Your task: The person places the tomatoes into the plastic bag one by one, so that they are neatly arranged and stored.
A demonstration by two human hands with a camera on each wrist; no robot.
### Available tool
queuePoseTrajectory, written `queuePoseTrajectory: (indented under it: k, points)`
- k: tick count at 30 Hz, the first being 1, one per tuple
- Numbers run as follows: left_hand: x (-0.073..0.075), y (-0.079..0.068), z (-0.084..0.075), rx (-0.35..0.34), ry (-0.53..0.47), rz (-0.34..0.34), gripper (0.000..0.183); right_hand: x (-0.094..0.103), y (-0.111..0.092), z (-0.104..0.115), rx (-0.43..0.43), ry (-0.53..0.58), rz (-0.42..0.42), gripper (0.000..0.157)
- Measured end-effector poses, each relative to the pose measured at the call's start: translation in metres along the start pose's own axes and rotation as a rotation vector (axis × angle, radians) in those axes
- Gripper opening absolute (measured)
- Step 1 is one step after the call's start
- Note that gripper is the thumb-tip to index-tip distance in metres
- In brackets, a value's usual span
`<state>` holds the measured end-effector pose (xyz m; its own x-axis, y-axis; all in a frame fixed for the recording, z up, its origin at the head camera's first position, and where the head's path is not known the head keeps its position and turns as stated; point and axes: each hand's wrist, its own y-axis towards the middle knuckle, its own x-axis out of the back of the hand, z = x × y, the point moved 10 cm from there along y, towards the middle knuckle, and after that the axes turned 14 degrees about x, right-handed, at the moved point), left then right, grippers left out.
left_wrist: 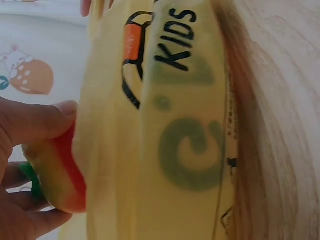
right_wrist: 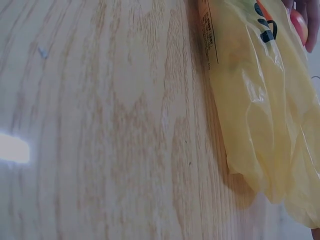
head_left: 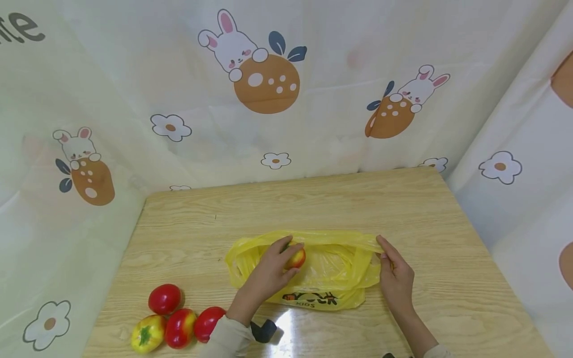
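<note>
The fingers of my left hand (head_left: 270,268) grip a red-yellow fruit (head_left: 297,258) in the mouth of the yellow bag (head_left: 351,298), not yet released; my right hand (head_left: 397,278) pinches its right edge. Four other pieces (head_left: 180,329) lie unbagged on the bench (head_left: 447,278), left of the bag.

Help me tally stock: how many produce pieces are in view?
5. On the table, at the left: yellow piece, red-and-yellow piece, farther red piece, and sleeve-side red piece. The fifth piece is in the left hand, at the yellow plastic bag's opening. More may be hidden inside.
</note>
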<state>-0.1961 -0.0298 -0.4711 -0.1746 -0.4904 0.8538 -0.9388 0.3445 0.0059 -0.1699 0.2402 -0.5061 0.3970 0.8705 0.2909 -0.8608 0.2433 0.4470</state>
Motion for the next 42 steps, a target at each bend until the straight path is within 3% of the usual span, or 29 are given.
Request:
queuePoseTrajectory:
  k: [6, 14, 19, 26, 29, 32, 37, 42]
  points:
    - [-0.01, 0.0, 0.002, -0.004, 0.077, -0.001, 0.054, 0.0, -0.001, -0.002, -0.012, -0.006, 0.004, 0.043]
    - [-0.024, -0.005, -0.003, -0.094, 0.145, -0.035, 0.052, -0.002, -0.004, -0.001, -0.001, 0.012, 0.014, 0.043]
    - [-0.035, -0.006, 0.001, -0.098, 0.181, -0.027, 0.052, -0.001, -0.004, 0.0, 0.003, 0.006, 0.009, 0.042]
    - [-0.033, -0.004, 0.006, -0.046, 0.171, -0.025, 0.068, -0.001, -0.005, -0.002, -0.025, 0.017, 0.008, 0.042]
    - [-0.025, -0.004, 0.011, -0.006, 0.163, -0.068, 0.069, -0.001, -0.005, -0.001, -0.037, 0.018, 0.012, 0.043]
    - [-0.008, -0.009, 0.016, 0.02, 0.108, -0.156, 0.067, -0.002, -0.005, -0.001, -0.046, 0.012, 0.015, 0.043]
    - [0.023, -0.025, 0.028, 0.064, -0.015, -0.308, 0.066, -0.003, -0.006, 0.0, -0.035, 0.012, 0.014, 0.042]
    - [0.039, -0.043, 0.046, 0.142, -0.056, -0.393, 0.062, -0.003, -0.006, -0.001, -0.024, 0.019, 0.012, 0.042]
